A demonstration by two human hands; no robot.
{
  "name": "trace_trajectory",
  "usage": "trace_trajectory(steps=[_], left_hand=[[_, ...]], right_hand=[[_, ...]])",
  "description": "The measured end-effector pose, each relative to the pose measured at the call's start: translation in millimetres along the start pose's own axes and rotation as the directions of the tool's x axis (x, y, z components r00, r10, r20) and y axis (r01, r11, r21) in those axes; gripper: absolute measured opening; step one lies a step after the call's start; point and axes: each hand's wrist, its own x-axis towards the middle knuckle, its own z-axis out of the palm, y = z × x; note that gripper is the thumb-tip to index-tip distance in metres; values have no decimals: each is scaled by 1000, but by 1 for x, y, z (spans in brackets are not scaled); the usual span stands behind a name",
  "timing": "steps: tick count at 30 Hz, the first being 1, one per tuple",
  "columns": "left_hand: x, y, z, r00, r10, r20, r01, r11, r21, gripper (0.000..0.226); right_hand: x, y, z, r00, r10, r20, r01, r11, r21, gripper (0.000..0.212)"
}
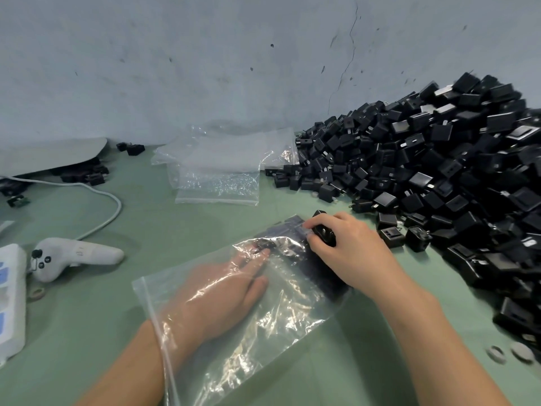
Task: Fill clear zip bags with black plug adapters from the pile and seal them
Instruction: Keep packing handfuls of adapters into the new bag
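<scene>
Adapters (288,230) sit packed in the far end of the clear zip bag (263,326), which lies flat on the green table (117,332) near its front edge, roughly at the middle. The bag's zip mouth faces the front-left, and the left hand (222,291) reaches in through it, palm down with fingers straight and spread towards the packed end. The right hand (351,253) rests over the bag's far right corner, fingers curled round one black plug adapter (325,234).

The pile (453,171) of black adapters rises just right of the bag, heaped along the right edge and back into the far right corner against the wall (205,54); its loose skirt lies just beside the right hand. A stack of spare bags (222,162) lies beyond the bag, touching the pile's left foot. Bare green surface lies between that stack and the bag, and to the bag's left.

Farther left lie a white controller (73,256), a white cable (108,200) and, at the left edge, a white box (10,297). A grey sheet (49,155) covers a few adapters at the far left. The wall is pale, scuffed and cracked.
</scene>
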Motion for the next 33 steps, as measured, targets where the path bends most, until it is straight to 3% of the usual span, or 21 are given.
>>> trace_trajectory(steps=[5, 9, 12, 14, 16, 18, 20, 21, 22, 23, 25, 26, 30, 33], left_hand=[[-1, 1, 3, 995, 71, -72, -65, 995, 72, 52], [-17, -10, -3, 935, 173, -308, -150, 984, 96, 44], [-41, -27, -14, 878, 285, -383, -278, 958, 75, 33], [-63, -45, -21, 852, 271, -447, -322, 946, -39, 28], [-88, -60, -30, 802, 104, -589, -197, 976, -95, 36], [-108, -71, -41, 660, -133, -739, -99, 961, -260, 39], [-115, -69, -54, 527, -261, -809, -158, 905, -395, 34], [-113, -61, -61, 508, -268, -819, -241, 868, -434, 32], [-110, -49, -65, 543, -244, -803, -329, 818, -471, 29], [-107, -35, -67, 625, -198, -755, -388, 761, -520, 27], [-100, -11, -63, 788, -73, -611, -394, 703, -592, 31], [-97, -5, -59, 830, -19, -558, -379, 714, -588, 34], [-99, -7, -52, 858, 49, -511, -387, 714, -583, 29], [-110, -30, -56, 827, -64, -558, -363, 698, -618, 22]], right_hand=[[0, -1, -3, 1000, -12, -6, 12, 1000, 11, 24], [-3, -8, -8, 999, 1, -43, 14, 942, 334, 17], [-6, -25, -12, 999, 12, 31, -30, 733, 680, 15], [-10, -40, -13, 991, 5, 134, -120, 490, 863, 15], [-12, -50, -13, 974, -48, 220, -203, 242, 949, 16], [-15, -55, -13, 950, -149, 273, -265, 72, 962, 18], [-21, -60, -10, 905, -287, 315, -336, -26, 942, 21], [-24, -64, -8, 871, -362, 333, -375, -50, 926, 24], [-27, -69, -6, 830, -431, 353, -414, -51, 909, 27], [-30, -74, -3, 786, -489, 378, -448, -30, 894, 29], [-33, -87, 1, 715, -554, 425, -483, 48, 874, 28], [-35, -92, 3, 691, -570, 445, -488, 87, 868, 27], [-36, -105, 8, 645, -587, 489, -492, 170, 854, 31], [-32, -103, 6, 655, -569, 498, -462, 220, 859, 32]])
